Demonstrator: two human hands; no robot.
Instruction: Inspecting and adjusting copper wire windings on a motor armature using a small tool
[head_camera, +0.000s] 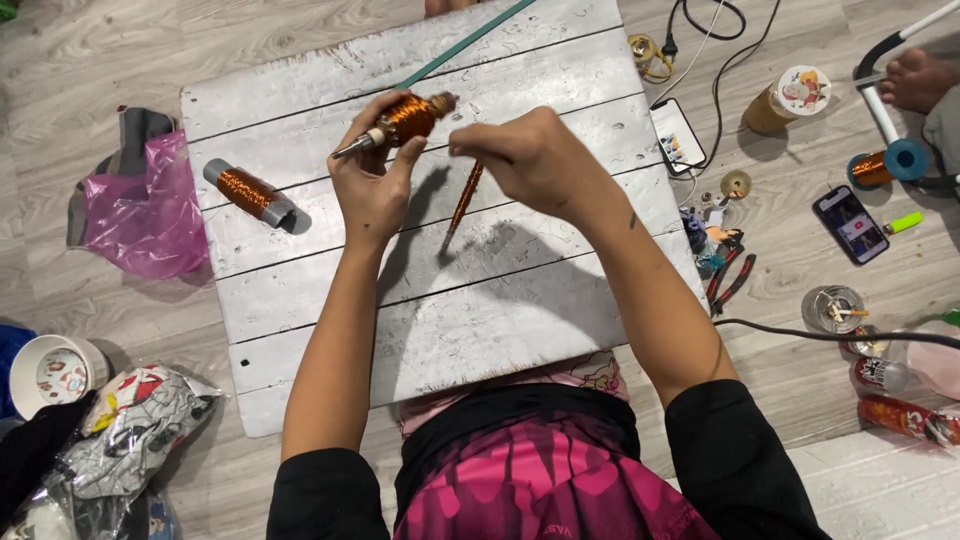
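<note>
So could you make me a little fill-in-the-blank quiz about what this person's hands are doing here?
1. The left hand holds a rotor wound with ____-coloured wire.
2. The right hand pinches a thin wire-wrapped rod that hangs ____ the white board.
3. A second spool lies on the board toward the person's ____ side.
4. A pink ____ bag lies on the floor beside the board.

Missing words: copper; above; left; plastic

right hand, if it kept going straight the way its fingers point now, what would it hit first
The right hand points left toward the copper-wound spindle held in the left hand. It would likely meet that coil first; the gap looks small, though depth is hard to judge from above.
</note>
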